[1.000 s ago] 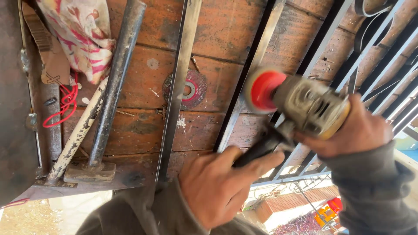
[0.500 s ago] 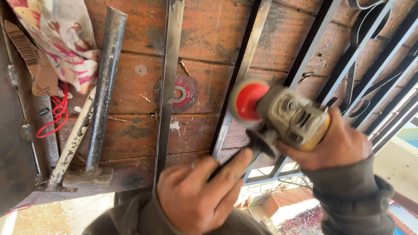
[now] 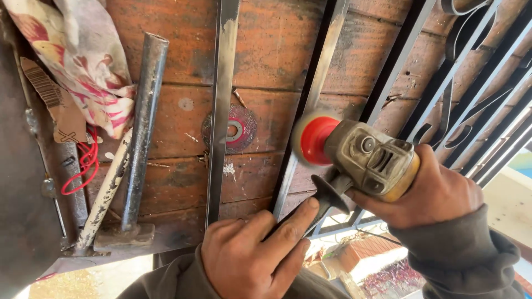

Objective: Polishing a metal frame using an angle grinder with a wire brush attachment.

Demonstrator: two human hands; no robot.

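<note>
The right hand (image 3: 438, 191) was wrapped tight around the body of an angle grinder (image 3: 371, 160), and the left hand (image 3: 252, 260) was closed round its black side handle (image 3: 327, 196), forefinger stretched along it. The grinder's red-backed disc (image 3: 316, 141), blurred as if spinning, met the edge of a flat steel bar (image 3: 313, 105) that lay slantwise across the wooden bench (image 3: 277, 50), near the bench's near edge. By the look of it the step in hand was grinding that bar's surface; the next move would call for steady two-handed pressure and a slow travel along the bar.

A second flat bar (image 3: 221, 105) lay just to the left, over a worn cutting disc (image 3: 241, 128). Toward the bench's left edge were a steel tube (image 3: 143, 127), a loop of red wire (image 3: 83, 163), a patterned cloth (image 3: 83, 55), and a brown, torn-edged cardboard scrap (image 3: 55, 105) with a black striped label near its far end.
</note>
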